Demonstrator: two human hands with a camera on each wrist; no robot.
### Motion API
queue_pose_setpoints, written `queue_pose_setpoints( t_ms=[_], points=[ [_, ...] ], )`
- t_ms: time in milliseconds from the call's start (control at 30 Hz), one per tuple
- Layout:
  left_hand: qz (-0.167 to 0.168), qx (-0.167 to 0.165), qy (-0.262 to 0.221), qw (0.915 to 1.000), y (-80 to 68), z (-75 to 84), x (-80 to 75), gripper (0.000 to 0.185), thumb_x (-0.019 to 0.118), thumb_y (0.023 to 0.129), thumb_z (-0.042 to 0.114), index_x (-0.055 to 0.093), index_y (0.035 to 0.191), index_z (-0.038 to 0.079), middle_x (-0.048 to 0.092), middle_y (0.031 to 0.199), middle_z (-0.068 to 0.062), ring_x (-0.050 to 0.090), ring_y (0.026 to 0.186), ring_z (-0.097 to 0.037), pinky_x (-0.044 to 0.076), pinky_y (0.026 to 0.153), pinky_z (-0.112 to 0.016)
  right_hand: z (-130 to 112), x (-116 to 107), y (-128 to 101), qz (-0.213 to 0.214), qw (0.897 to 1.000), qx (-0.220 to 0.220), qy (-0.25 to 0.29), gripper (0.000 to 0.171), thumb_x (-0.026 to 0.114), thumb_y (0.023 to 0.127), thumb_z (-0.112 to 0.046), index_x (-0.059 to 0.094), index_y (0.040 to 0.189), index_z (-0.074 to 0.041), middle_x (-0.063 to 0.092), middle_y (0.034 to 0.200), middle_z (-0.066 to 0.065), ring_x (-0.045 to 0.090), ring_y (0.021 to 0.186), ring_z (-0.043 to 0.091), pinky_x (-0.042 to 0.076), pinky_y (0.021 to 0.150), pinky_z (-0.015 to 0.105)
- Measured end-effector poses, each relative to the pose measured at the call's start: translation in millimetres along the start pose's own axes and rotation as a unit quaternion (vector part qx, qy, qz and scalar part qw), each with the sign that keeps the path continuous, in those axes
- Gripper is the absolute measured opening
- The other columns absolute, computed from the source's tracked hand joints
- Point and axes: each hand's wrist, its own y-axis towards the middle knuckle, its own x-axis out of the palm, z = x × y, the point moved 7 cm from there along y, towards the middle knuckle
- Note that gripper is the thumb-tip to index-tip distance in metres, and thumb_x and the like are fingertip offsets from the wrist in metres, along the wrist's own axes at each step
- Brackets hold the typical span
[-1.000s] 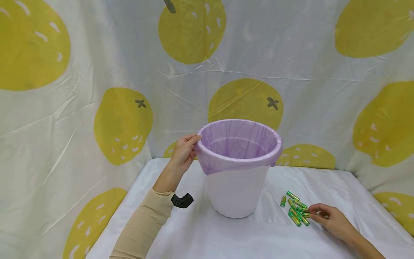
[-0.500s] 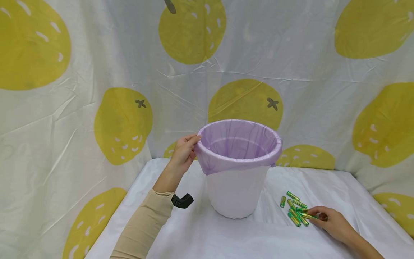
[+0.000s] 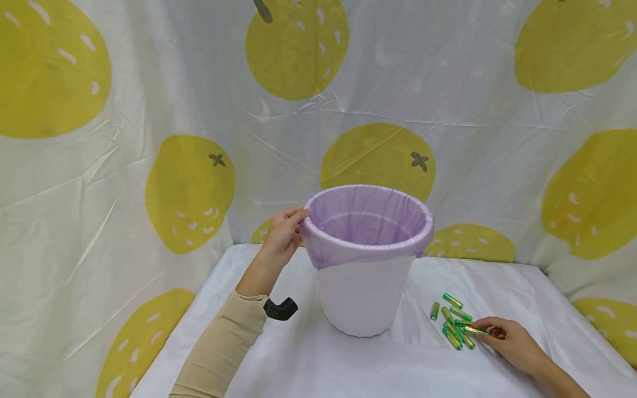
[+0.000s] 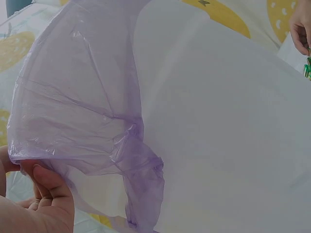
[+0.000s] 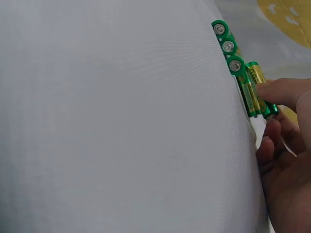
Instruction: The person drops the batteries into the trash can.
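Holding the rim of the white bin [image 3: 365,296], the left hand [image 3: 283,235] has its fingers curled over the edge where the purple liner [image 3: 365,221] folds down; in the left wrist view the thumb [image 4: 51,191] presses the gathered plastic from below, so that grip is narrow and closed on the liner-covered rim. Nothing about this hand has changed since the earlier frames: same spot on the left side of the rim, same bend of the wrist.

Low on the right of the tabletop [image 3: 308,365], the right hand [image 3: 512,340] rests beside the loose cluster of green batteries [image 3: 455,323]. Its thumb and forefinger pinch one battery [image 3: 475,330] at the near edge of the pile, a tight grip on that single cell; the right wrist view shows a fingertip [image 5: 279,92] laid on the green-and-gold battery next to three others seen end-on. Compared with a second ago, the hand has slid slightly toward the person and a little lower, and the pinched battery now sticks out from the fingers, angled toward the pile, where before the fingertips sat right at the cluster. The other batteries lie where they lay before, near the bin's base but apart from it.

The bin stands upright mid-tabletop, unmoved, in front of the lemon-print curtain [image 3: 189,190].
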Motion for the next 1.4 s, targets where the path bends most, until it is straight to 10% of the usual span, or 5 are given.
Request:
queue_pose_setpoints(
  t_ms=[1400],
  points=[
    [0.002,-0.003,0.007,1.0000,-2.2,0.3,0.4,0.036,0.061,0.101,0.000,0.054,0.131,-0.017,0.061,0.098,-0.010,0.064,0.075,-0.012,0.058,0.070,-0.022,-51.8,-38.2,13.0,0.042,0.995,-0.078,-0.034,0.014,0.075,0.097,-0.016,0.073,0.108,-0.008,0.070,0.094,0.002,0.055,0.074,0.008,0.044,0.059,0.026]
  ],
)
